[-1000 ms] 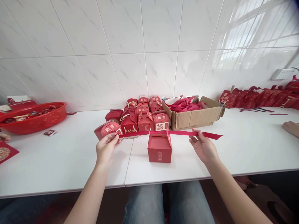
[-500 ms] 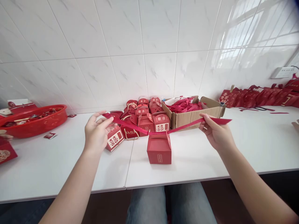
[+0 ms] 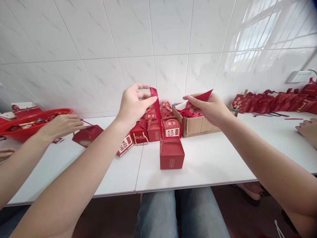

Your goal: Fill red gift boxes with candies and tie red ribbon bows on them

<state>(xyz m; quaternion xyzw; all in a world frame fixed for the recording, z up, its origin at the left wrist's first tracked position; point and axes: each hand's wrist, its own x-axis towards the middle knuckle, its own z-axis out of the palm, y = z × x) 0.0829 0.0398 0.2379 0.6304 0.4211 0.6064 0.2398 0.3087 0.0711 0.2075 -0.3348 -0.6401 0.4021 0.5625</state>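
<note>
A small red gift box stands closed on the white table in front of me. A dark red ribbon runs through its top, and both ends rise from it. Above and to the left of the box, my left hand pinches one end between thumb and fingers. On the other side my right hand grips the second end, whose tip sticks up past the fingers. The two hands are raised well above the box, with a gap between them.
Behind stand several finished red boxes and a cardboard box of ribbons. A red basin is at left, where a co-worker's hand holds a red box by its ribbon. Red bags line the right wall; another hand rests there.
Both my hands have risen and come closer together, pulling the ribbon ends upward from the box. At left, a co-worker's arm has reached in with a red box; another hand has appeared at right.
</note>
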